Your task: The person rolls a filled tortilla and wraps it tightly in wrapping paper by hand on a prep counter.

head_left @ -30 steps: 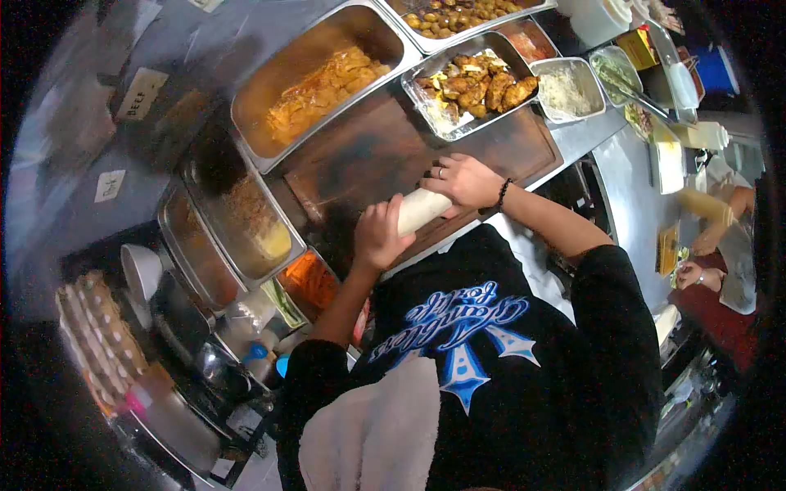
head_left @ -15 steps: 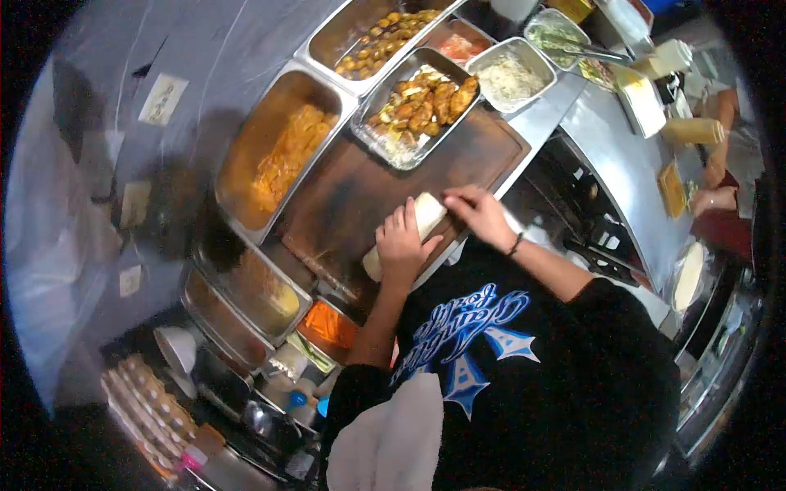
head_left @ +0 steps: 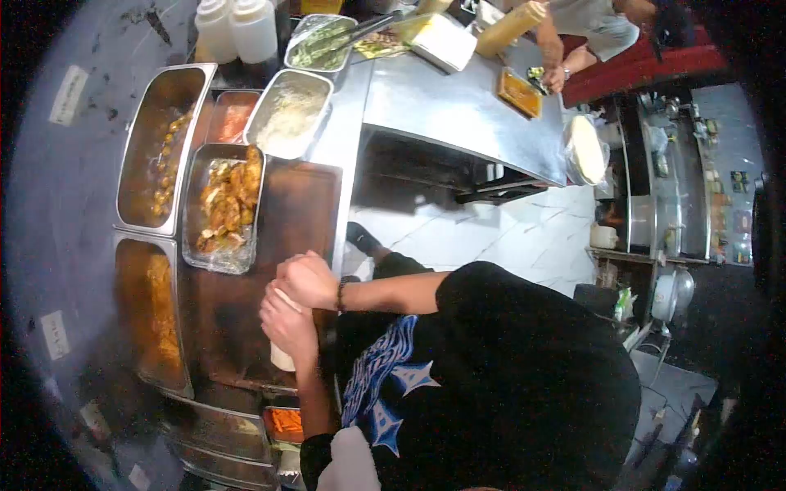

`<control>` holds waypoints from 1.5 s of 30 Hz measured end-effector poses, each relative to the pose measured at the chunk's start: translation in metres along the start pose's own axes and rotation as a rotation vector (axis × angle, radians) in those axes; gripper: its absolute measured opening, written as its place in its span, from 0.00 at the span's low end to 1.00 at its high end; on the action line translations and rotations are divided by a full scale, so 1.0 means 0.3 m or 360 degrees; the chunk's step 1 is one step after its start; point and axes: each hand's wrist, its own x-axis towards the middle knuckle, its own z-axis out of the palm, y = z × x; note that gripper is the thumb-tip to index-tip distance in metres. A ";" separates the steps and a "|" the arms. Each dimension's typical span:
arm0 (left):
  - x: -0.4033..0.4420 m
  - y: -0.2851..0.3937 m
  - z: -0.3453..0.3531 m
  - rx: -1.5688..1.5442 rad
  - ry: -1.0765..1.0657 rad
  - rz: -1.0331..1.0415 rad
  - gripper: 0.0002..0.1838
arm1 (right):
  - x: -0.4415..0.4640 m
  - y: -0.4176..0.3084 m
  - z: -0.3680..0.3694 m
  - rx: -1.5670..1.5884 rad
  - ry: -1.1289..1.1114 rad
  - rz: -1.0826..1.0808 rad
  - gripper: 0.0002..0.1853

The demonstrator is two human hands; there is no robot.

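A pale rolled flatbread wrap (head_left: 282, 358) lies on the brown cutting board (head_left: 303, 200), near its edge on my side. My left hand (head_left: 288, 326) is closed around the middle of the wrap, and its lower end sticks out below the palm. Right beside it, my right hand (head_left: 309, 280), with a dark bracelet at the wrist, is curled over the wrap's upper end, hiding most of it. Just beyond my hands stands a foil tray (head_left: 219, 260) of browned chicken pieces (head_left: 237, 196).
Steel pans hold small round browned pieces (head_left: 176, 139) and orange sauced food (head_left: 161, 319). Past the board are a tub of shredded white food (head_left: 288, 114), tongs (head_left: 360, 31) and squeeze bottles (head_left: 252, 31). A co-worker's hands (head_left: 557, 75) are at the steel counter (head_left: 442, 98).
The view has swung to the right. My right hand has come from beside the wrap's end onto it, against my left hand, which stays on the wrap.
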 end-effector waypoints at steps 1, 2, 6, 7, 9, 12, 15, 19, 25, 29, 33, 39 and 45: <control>-0.002 -0.001 0.003 0.0000 0.0023 -0.0005 0.38 | 0.008 -0.008 -0.001 0.0003 -0.0075 0.0111 0.13; -0.005 0.002 0.005 -0.0016 0.0028 -0.0007 0.38 | 0.012 -0.014 -0.007 0.0011 -0.0149 0.0215 0.12; -0.001 -0.011 0.022 0.0013 -0.0030 -0.0064 0.39 | 0.021 -0.007 -0.019 0.0372 -0.0195 0.0416 0.14; -0.002 -0.018 0.034 0.0007 -0.0038 -0.0069 0.39 | 0.008 -0.010 -0.017 0.0366 -0.0197 0.0398 0.14; 0.000 -0.021 0.046 -0.0012 -0.0035 -0.0094 0.39 | -0.020 -0.012 -0.026 0.0242 0.0197 0.0002 0.14; -0.007 -0.017 0.049 0.0030 -0.0078 -0.0145 0.40 | -0.011 -0.020 -0.014 0.0055 0.0111 0.0004 0.13; -0.001 -0.018 0.032 0.0110 -0.0176 -0.0143 0.43 | 0.017 -0.015 0.012 -0.0032 -0.0015 0.0142 0.14; -0.041 -0.053 0.133 -0.0034 0.0067 -0.0013 0.48 | 0.073 0.040 -0.042 0.0301 -0.0442 0.0159 0.13; -0.001 -0.009 0.007 -0.0111 -0.0125 -0.0181 0.43 | -0.060 0.091 -0.101 0.0498 -0.0068 0.0135 0.19; -0.003 -0.010 0.027 -0.0117 -0.0054 -0.0150 0.42 | -0.101 0.133 -0.016 0.0627 -0.0001 0.0139 0.15; -0.003 -0.008 0.027 -0.0060 -0.0052 -0.0157 0.41 | -0.112 0.126 0.027 0.0559 0.0199 0.0059 0.11; 0.000 -0.005 0.022 -0.0088 -0.0073 -0.0153 0.42 | -0.063 0.146 -0.008 0.0610 -0.0100 0.0064 0.11; -0.008 -0.010 0.023 -0.0067 -0.0057 -0.0140 0.42 | -0.072 0.121 -0.017 0.0422 -0.0041 -0.0191 0.10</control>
